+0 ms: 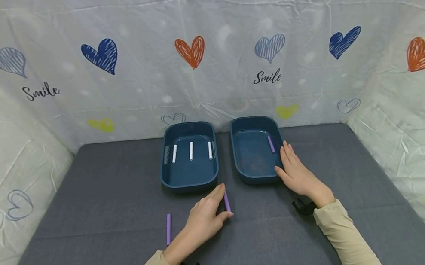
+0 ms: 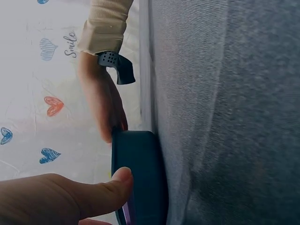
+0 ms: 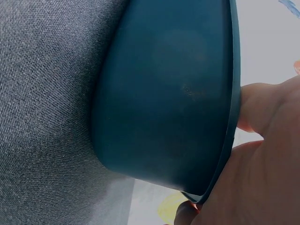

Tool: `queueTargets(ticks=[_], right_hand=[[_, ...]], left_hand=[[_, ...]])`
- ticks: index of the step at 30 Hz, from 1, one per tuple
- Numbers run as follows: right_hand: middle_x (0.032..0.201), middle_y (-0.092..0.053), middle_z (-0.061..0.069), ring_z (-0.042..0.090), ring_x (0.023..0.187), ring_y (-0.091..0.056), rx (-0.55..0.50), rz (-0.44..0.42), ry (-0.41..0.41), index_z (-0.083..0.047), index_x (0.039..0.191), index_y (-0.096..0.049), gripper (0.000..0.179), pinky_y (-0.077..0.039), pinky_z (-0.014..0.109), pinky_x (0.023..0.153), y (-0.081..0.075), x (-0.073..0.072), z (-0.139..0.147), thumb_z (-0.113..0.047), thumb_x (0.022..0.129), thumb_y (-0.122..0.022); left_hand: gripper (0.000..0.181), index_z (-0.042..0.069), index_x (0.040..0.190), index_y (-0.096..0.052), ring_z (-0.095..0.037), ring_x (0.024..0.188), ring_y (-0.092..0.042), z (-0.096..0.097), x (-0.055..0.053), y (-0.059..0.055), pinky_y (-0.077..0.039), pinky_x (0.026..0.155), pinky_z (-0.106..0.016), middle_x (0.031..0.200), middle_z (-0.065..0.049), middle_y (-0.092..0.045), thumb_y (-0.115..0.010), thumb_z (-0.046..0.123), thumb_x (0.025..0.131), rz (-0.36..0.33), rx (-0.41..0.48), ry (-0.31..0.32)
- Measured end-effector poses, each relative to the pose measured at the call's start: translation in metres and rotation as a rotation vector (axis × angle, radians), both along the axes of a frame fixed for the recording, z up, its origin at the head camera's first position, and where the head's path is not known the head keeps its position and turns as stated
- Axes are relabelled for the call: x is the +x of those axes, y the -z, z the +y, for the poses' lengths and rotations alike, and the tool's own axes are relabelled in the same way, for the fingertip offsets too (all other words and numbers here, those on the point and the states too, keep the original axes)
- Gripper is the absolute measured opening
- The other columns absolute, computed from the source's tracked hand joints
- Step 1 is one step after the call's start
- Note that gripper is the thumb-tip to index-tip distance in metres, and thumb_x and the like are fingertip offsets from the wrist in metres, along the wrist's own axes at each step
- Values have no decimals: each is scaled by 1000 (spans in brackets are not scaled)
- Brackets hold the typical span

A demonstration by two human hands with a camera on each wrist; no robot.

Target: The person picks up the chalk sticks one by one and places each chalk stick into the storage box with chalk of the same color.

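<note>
My left hand [image 1: 206,217] pinches a purple chalk stick [image 1: 226,202] between thumb and fingers, low over the cloth in front of the gap between two blue trays. In the left wrist view the thumb hides most of this chalk [image 2: 128,213]. My right hand [image 1: 302,177] holds the right side of the right tray [image 1: 258,179], its thumb over the rim and its fingers along the outside. Another purple chalk stick [image 1: 271,144] lies inside that tray. A third purple chalk stick [image 1: 168,229] lies on the cloth beside my left forearm.
The left tray [image 1: 190,184] holds three white chalk sticks [image 1: 191,151], spaced apart. Both trays stand at the back of the grey cloth-covered table [image 1: 100,213]. Behind them hangs a white curtain [image 1: 215,11] printed with hearts.
</note>
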State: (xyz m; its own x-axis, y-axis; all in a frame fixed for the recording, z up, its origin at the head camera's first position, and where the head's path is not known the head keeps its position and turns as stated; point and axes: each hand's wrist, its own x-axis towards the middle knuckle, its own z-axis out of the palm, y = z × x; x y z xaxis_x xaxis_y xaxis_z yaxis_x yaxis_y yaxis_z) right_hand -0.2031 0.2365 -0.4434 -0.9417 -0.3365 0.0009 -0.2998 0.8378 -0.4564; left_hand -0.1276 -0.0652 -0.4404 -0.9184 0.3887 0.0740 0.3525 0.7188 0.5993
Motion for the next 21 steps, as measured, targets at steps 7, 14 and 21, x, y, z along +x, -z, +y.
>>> queueTargets(ticks=[7, 14, 21], right_hand=[[163, 11, 24, 40, 149, 8, 2, -2, 0, 11, 154, -2, 71, -9, 59, 118, -1, 1, -1, -29, 108, -38], [163, 10, 24, 41, 149, 8, 7, -2, -1, 11, 154, -2, 71, -9, 59, 118, -1, 0, -1, -29, 108, -38], [162, 10, 24, 41, 149, 7, 8, 6, -3, 11, 154, -3, 70, -10, 60, 118, -1, 0, -1, -30, 108, -37]], left_hand=[[72, -4, 146, -45, -31, 136, -45, 9, -3, -5, -43, 105, -52, 151, -18, -44, -78, 20, 87, 12, 18, 27], [74, -2, 148, -43, -28, 138, -43, 18, -7, -12, -41, 106, -51, 152, -17, -42, -79, 20, 87, 24, 48, 34], [73, -5, 148, -41, -27, 140, -40, 27, -12, -16, -39, 108, -48, 153, -20, -39, -77, 18, 88, 18, 96, 51]])
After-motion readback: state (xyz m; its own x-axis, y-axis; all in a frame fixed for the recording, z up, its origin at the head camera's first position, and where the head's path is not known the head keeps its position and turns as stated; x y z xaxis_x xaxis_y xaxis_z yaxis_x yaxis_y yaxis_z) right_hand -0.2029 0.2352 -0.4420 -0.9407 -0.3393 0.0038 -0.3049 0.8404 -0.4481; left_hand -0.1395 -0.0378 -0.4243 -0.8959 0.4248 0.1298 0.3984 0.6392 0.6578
